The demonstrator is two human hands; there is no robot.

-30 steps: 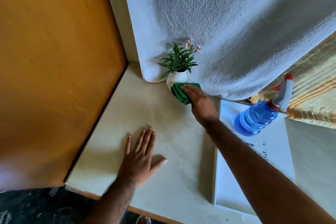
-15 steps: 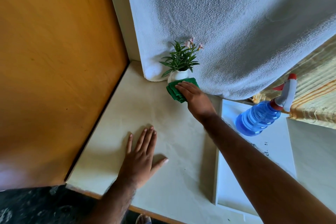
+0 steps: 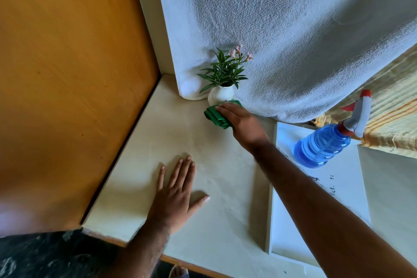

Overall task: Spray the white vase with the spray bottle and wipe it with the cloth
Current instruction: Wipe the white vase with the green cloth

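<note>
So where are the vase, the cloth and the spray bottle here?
vase [image 3: 220, 95]: head view, on its white body below the plant.
cloth [image 3: 214, 116]: head view, on the green folds left of the fingers.
spray bottle [image 3: 321, 145]: head view, on its blue body.

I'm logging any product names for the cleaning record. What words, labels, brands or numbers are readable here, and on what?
None can be read.
Spray bottle: no label or brand shows on its blue body.
White tray: a few small dark marks, too small and blurred to read.
White vase and green cloth: no text.
</note>
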